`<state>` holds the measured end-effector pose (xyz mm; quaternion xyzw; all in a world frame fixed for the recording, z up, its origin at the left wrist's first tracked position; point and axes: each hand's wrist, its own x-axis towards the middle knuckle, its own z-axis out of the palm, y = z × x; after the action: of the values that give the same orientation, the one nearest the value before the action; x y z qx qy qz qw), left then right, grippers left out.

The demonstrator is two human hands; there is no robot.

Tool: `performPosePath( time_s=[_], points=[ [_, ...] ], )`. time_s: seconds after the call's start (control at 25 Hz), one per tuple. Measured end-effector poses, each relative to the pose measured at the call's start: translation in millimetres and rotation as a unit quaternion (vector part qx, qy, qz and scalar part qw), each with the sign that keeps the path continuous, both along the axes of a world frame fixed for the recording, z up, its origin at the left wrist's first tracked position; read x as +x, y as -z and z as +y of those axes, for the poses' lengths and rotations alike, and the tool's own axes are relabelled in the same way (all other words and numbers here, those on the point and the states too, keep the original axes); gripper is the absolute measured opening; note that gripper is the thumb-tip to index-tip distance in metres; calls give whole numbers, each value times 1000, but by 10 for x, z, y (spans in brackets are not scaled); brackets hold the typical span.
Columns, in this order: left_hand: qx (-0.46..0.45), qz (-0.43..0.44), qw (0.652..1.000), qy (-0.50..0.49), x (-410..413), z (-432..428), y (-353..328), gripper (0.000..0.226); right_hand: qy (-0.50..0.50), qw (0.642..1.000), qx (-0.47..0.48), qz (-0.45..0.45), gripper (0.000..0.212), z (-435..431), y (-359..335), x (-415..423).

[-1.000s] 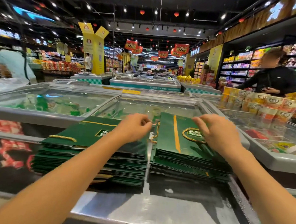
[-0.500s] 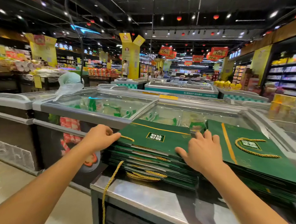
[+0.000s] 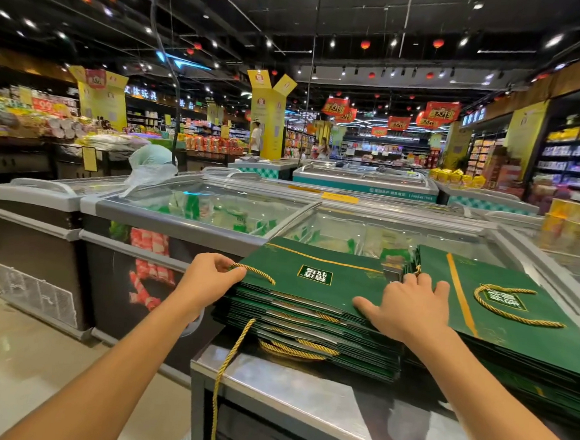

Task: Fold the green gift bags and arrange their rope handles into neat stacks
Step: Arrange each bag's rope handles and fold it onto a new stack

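While the left grip (image 3: 209, 277) pinched the handle (image 3: 256, 270), the right grip (image 3: 409, 307) pressed flat on the bag (image 3: 316, 261). Steady pressure would prevent slipping.

Dim black ceiling (image 3: 295, 24) at 12 o'clock, lit by dozens of small spot lamps (image 3: 553, 40), all clipped to white blobs. Counter level is evenly bright, colours saturated. Lamp glints and a cyan streak on the freezer lid (image 3: 213, 211) at 9 o'clock; milky sheen on the steel table (image 3: 304, 392) at 6. Pale floor (image 3: 15, 355) at 8, washed out. Shadows soft, shallow. Heavy fisheye: shelves (image 3: 578, 154) at 2 tilt and bow. Far aisles (image 3: 372, 146) soft. Near field sharp: rope handle (image 3: 254, 270) twist in left hand (image 3: 209, 277) resolves.
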<state>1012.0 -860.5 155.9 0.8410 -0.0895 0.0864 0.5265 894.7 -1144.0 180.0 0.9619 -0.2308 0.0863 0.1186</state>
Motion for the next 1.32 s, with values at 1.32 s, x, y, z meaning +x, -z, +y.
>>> performPosePath(
  time_s=[1.32],
  points=[
    [-192, 59, 978, 49, -1208, 637, 938, 33, -143, 727, 522, -422, 32, 308, 814, -982]
  ],
)
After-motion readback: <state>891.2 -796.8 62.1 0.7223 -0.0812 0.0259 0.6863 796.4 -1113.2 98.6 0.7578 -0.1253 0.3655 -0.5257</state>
